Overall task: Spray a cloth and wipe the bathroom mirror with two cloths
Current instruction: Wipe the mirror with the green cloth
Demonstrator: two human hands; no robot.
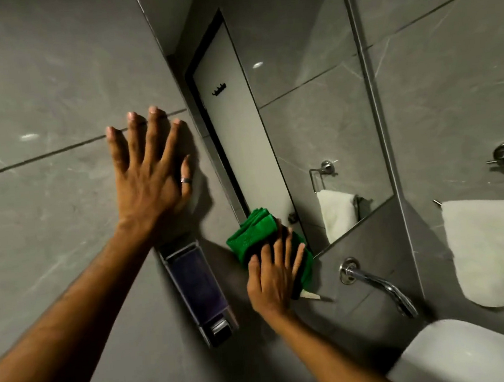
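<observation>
The person presses a folded green cloth [251, 240] flat under the right hand [276, 276], fingers spread over it, at the lower left corner of the mirror [314, 117], where glass meets the grey tiled wall [50, 87]. The left hand [150, 166] lies open and empty, palm flat on the tiles above the soap dispenser [197, 291], bracing the body. Only one cloth is in view (a second is not visible, nor a spray bottle). To wipe this corner well, the palm should probably keep even pressure and the cloth should ride fully onto the glass, running along the edge in overlapping passes. The faucet [376, 283] and basin [475, 354] sit just below, so strokes are best kept upward and away from them.
</observation>
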